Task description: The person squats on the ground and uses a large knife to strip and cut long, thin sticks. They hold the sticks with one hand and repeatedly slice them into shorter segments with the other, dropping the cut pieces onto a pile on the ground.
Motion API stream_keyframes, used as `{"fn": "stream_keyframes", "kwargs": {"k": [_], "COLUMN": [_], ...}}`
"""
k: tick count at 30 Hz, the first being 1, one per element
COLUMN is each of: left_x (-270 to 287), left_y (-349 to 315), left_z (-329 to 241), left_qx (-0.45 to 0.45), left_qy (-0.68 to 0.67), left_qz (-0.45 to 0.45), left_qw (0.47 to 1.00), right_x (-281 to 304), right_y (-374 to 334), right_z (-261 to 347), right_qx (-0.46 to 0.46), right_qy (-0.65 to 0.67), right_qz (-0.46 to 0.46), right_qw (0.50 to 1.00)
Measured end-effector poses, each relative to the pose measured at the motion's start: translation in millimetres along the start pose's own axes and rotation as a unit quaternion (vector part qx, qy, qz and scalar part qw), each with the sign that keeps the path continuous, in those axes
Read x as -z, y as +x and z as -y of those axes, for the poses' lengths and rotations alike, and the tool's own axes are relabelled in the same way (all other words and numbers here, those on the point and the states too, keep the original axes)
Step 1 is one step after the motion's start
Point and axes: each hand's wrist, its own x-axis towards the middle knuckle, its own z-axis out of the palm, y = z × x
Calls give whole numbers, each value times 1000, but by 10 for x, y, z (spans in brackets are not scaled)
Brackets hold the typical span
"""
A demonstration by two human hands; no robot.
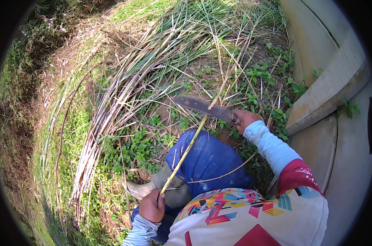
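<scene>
Outdoors on weedy ground beside a pale concrete wall point(317, 45) at the right, a person crouches, seen from above, wearing a bright patterned shirt and blue trousers. Their left hand point(152, 205), near and low in the scene, has its fingers clamped around the lower end of a long yellowish cane stalk point(186, 151) that slants up and to the right across the raised knee. Their right hand point(246, 119) has its fingers closed around the handle of a dark machete point(204, 107), whose blade lies across the stalk's upper part, touching or just above it; which cannot be told. Far and to the left, a large heap of cut stalks point(124, 94) lies bundled lengthwise on the grass, suggesting much of the work is done. Loose dry leaves and scattered stems point(235, 61) remain near the wall.
</scene>
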Motion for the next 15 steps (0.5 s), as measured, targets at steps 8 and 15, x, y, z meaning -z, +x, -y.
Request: {"fn": "stream_keyframes", "kwargs": {"k": [8, 15], "left_x": [119, 48], "left_y": [-143, 65], "left_z": [61, -30], "left_qx": [36, -65], "left_qy": [29, 172], "left_qz": [-17, -95], "left_qw": [999, 978], "right_x": [53, -22], "right_y": [133, -555], "right_z": [-303, 539], "right_qx": [-165, 202], "right_qy": [124, 51], "right_qz": [-77, -25], "right_qw": [975, 978]}}
